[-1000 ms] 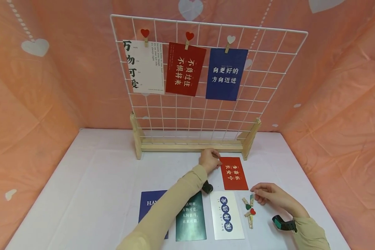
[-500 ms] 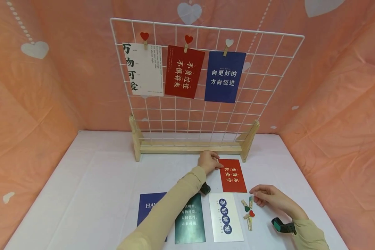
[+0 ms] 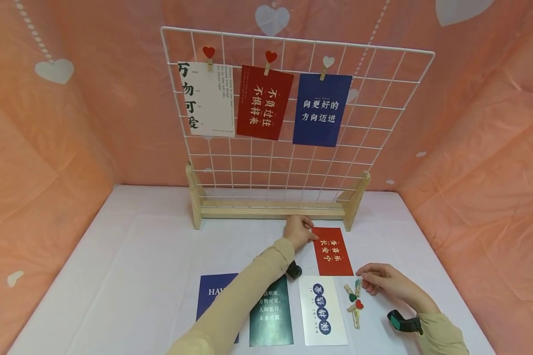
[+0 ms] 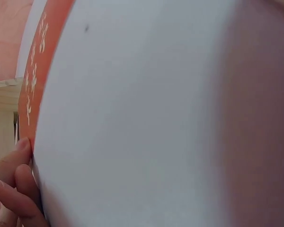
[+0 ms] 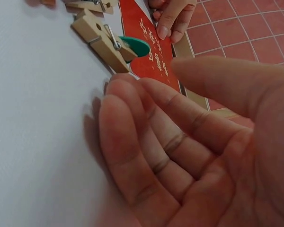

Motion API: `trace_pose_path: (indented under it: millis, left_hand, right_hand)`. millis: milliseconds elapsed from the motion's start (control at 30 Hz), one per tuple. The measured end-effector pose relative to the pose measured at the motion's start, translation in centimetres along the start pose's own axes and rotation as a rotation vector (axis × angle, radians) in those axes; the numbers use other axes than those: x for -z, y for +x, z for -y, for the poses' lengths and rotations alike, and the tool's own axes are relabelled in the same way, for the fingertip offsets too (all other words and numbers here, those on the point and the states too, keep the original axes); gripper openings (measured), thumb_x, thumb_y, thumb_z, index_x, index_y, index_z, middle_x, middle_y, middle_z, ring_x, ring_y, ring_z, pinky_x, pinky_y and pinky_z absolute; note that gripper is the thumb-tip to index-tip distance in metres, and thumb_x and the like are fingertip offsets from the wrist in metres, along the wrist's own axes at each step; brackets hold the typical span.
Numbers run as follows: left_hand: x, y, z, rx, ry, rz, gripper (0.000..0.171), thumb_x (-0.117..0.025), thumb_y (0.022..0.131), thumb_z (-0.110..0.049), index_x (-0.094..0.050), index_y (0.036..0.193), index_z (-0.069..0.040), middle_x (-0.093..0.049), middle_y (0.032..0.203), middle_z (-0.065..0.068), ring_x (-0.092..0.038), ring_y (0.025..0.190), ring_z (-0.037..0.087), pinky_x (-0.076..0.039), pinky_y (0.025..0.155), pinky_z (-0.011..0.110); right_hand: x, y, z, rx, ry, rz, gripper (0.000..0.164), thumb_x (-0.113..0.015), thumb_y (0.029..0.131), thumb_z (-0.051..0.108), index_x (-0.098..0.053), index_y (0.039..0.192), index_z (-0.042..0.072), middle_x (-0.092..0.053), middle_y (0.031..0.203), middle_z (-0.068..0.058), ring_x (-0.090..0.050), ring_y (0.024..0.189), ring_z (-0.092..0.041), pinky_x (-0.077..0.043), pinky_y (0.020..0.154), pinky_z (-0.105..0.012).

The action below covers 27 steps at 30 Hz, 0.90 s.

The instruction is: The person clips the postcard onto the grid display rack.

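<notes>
My left hand [image 3: 298, 231] is at the upper left corner of a red card [image 3: 332, 252] with pale lettering, which lies on the table. In the left wrist view, its thumb overlaps the red card [image 4: 32, 94] and the other fingers curl in at the edge, pinching the corner. My right hand [image 3: 388, 281] hovers just right of a small cluster of wooden clothespins [image 3: 354, 308] topped with hearts. Its fingers curve loosely and hold nothing. Close by its fingertips, the right wrist view shows a clothespin [image 5: 100, 40] with a green heart.
A white wire grid [image 3: 240, 158] stands on a wooden base [image 3: 271, 213]. Clothespins hold a white card [image 3: 210, 103], a red card [image 3: 265, 103] and a blue card [image 3: 322, 111] on it. Nearer lie a blue card [image 3: 210, 296], a green card [image 3: 273, 325] and a white card [image 3: 310, 328].
The camera view shifts slightly. Both hands, the red card and the clothespins stay where they were.
</notes>
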<state>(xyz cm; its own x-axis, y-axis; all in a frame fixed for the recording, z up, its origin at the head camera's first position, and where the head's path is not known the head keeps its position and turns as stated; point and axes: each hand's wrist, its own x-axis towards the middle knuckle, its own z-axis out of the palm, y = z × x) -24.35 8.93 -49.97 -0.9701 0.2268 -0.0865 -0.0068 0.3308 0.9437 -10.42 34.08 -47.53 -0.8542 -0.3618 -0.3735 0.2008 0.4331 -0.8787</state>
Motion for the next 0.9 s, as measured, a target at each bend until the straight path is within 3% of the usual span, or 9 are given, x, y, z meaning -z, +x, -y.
trace_pose_path:
  millis: [133, 267, 533, 700, 900]
  left_hand:
    - [0.2, -0.2, -0.1, -0.020, 0.018, -0.020, 0.029, -0.087, 0.065, 0.001, -0.068, 0.087, -0.002, -0.058, 0.077, 0.002, -0.056, 0.056, 0.013, -0.050, 0.051, 0.023]
    - [0.2, -0.5, 0.0, -0.012, -0.026, -0.010, 0.031, -0.085, 0.065, 0.005, -0.063, 0.087, 0.000, -0.058, 0.072, 0.002, -0.056, 0.055, 0.014, -0.052, 0.049, 0.024]
    - [0.4, -0.7, 0.0, -0.022, -0.080, 0.017, 0.030, -0.081, 0.074, -0.001, -0.065, 0.098, 0.002, -0.062, 0.071, 0.000, -0.058, 0.056, 0.011, -0.051, 0.051, 0.023]
    - [0.9, -0.5, 0.3, 0.008, -0.204, 0.088, 0.023, -0.076, 0.080, -0.002, -0.066, 0.098, 0.007, -0.068, 0.075, 0.006, -0.062, 0.057, 0.013, -0.054, 0.053, 0.023]
    - [2.1, -0.4, -0.1, 0.081, -0.397, 0.145, 0.019, -0.067, 0.088, -0.001, -0.062, 0.103, 0.010, -0.066, 0.082, 0.012, -0.064, 0.061, 0.015, -0.059, 0.064, 0.030]
  right_hand:
    - [0.0, 0.0, 0.0, 0.017, 0.003, 0.013, 0.034, -0.051, 0.101, 0.019, -0.055, 0.118, -0.010, -0.060, 0.091, -0.014, -0.058, 0.078, -0.021, -0.054, 0.069, -0.025]
    - [-0.1, -0.1, -0.1, 0.011, 0.019, 0.028, 0.034, -0.050, 0.101, 0.019, -0.055, 0.118, -0.011, -0.060, 0.091, -0.013, -0.058, 0.078, -0.021, -0.054, 0.070, -0.024]
    - [-0.3, -0.2, 0.1, 0.011, -0.006, 0.017, 0.034, -0.051, 0.101, 0.019, -0.055, 0.117, -0.010, -0.060, 0.090, -0.013, -0.058, 0.078, -0.021, -0.054, 0.069, -0.025]
    - [-0.4, 0.0, 0.0, 0.008, -0.018, 0.016, 0.035, -0.050, 0.101, 0.020, -0.055, 0.118, -0.010, -0.061, 0.090, -0.012, -0.058, 0.078, -0.022, -0.055, 0.070, -0.026]
    - [-0.2, 0.1, -0.1, 0.027, -0.037, 0.013, 0.034, -0.050, 0.101, 0.018, -0.055, 0.118, -0.011, -0.060, 0.090, -0.014, -0.059, 0.076, -0.022, -0.055, 0.069, -0.026]
